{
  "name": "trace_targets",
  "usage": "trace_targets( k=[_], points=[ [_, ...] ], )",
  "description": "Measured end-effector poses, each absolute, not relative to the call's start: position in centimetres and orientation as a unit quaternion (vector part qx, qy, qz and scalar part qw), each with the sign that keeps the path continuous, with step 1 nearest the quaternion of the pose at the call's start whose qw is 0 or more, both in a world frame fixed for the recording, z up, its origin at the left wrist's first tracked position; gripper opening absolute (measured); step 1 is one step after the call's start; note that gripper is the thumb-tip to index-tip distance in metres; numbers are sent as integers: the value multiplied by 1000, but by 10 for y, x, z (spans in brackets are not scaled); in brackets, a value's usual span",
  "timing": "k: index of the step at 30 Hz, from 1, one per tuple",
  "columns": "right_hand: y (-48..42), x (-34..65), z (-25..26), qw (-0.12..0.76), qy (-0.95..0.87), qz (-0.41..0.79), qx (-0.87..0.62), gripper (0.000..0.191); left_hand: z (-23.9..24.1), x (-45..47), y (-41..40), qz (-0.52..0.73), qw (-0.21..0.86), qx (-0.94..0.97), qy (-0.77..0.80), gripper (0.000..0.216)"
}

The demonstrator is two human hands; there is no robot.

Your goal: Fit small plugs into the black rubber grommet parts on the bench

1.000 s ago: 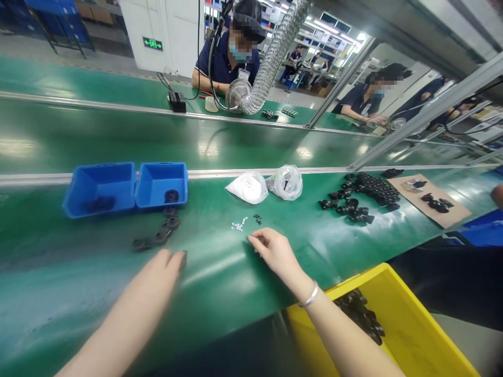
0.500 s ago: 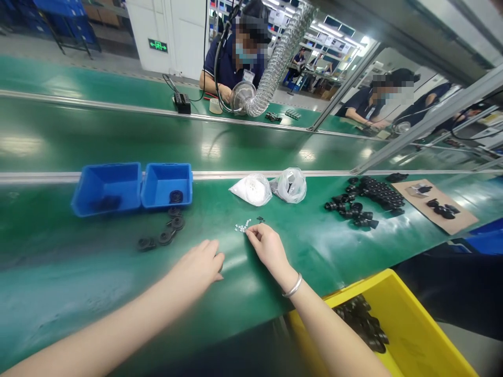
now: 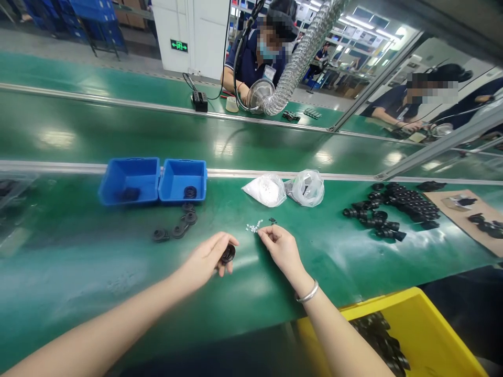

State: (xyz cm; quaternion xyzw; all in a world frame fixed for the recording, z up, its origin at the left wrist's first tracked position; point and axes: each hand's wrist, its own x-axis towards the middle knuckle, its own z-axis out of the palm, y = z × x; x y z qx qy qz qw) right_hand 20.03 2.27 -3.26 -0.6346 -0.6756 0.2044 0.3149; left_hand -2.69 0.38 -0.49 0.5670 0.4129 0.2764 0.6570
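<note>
My left hand [image 3: 208,256] is closed around a black round part [image 3: 228,254], whose hollow ring-like end faces up and to the right. My right hand [image 3: 281,248], with a silver bangle at the wrist, pinches thumb and forefinger together at the edge of a small scatter of white pieces [image 3: 252,227]. Whatever lies between those fingertips is too small to make out. Just beyond the right fingers are a few tiny black pieces [image 3: 272,221]. Left of my left hand, several black round parts [image 3: 178,230] lie in a bent row.
Two blue bins [image 3: 183,180] with black parts stand behind. Bags of white pieces [image 3: 267,191] and dark pieces [image 3: 310,188] lie mid-table. Many black parts [image 3: 408,201] cover the right side, near cardboard [image 3: 451,201]. Below is a yellow crate [image 3: 440,324]. A co-worker [image 3: 251,63] sits opposite.
My left hand has turned, so the black round part in it now shows. My right hand stays at the white pieces. The whole view has shifted, with things appearing further right.
</note>
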Motion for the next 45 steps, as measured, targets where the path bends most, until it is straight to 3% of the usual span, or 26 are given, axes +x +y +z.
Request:
trace_targets(
  k=[2,5,8,20,28,36,39,42,45],
  points=[
    [15,194,-24,337,-677,210,-620,26,-4,-25,-4,309,757,435,377,33],
    [-3,179,-13,369,-721,216,-546,17,-10,-24,-12,317,791,398,341,33],
    [-20,162,-13,355,-784,208,-464,9,-21,-23,-15,319,787,422,316,37],
    [-35,148,-24,221,-887,-20,-405,15,-35,-29,-17,261,644,603,391,41],
    [-32,148,-24,221,-893,18,-391,16,-31,-30,-15,239,603,652,392,45],
    [-29,149,-16,209,-903,66,-370,18,-34,-29,-17,258,657,599,377,38],
    [-18,167,-7,266,-866,126,-405,18,-31,-25,-15,270,734,518,346,32],
    [4,204,-8,327,-763,97,-548,16,-26,-22,-14,260,780,461,333,35],
    [26,242,-20,281,-728,64,-622,15,-25,-20,-15,250,785,455,338,42]
  ],
)
